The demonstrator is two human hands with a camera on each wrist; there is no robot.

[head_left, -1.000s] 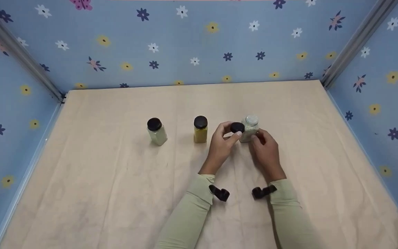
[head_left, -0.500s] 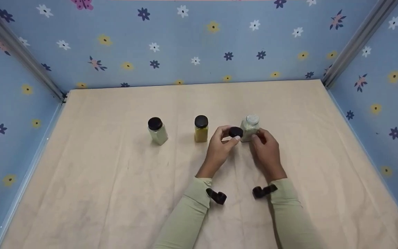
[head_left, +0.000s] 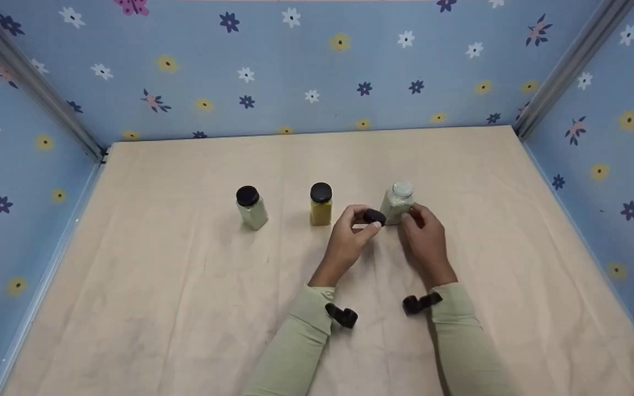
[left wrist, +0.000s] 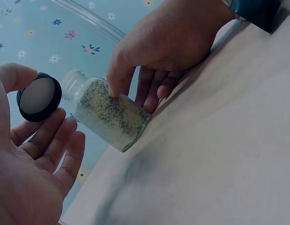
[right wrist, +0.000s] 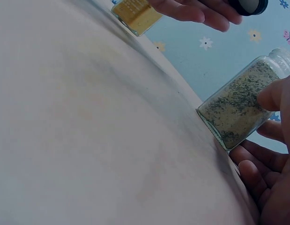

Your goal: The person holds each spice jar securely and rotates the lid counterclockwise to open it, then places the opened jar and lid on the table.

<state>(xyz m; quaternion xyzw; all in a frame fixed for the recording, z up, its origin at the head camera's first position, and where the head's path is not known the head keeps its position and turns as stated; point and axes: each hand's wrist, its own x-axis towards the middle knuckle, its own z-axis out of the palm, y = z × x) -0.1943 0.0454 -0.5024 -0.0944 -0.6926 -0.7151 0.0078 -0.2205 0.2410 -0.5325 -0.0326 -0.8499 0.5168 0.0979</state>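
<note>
A clear glass spice jar (left wrist: 109, 108) with a green-flecked, pale seasoning stands upright on the cloth, its neck bare of a lid. My right hand (head_left: 425, 236) grips the jar's lower side between thumb and fingers. Just left of the jar, my left hand (head_left: 345, 236) pinches a round black lid (left wrist: 40, 97) by its rim. The lid is held tilted, apart from the jar, and its pale inner face shows in the left wrist view. The jar's neck (head_left: 403, 189) looks whitish on top in the head view; whether a seal covers it I cannot tell.
Left of my hands stands a black-capped jar of yellow powder (head_left: 321, 212). Farther left is another black-capped jar with pale green contents (head_left: 252, 214). A beige cloth (head_left: 185, 308) covers the table, with flowered blue walls (head_left: 295, 60) at back and sides.
My left hand has drawn the lid slightly down and left, away from the jar's neck, and tipped it more on edge. My right hand stays on the jar.
</note>
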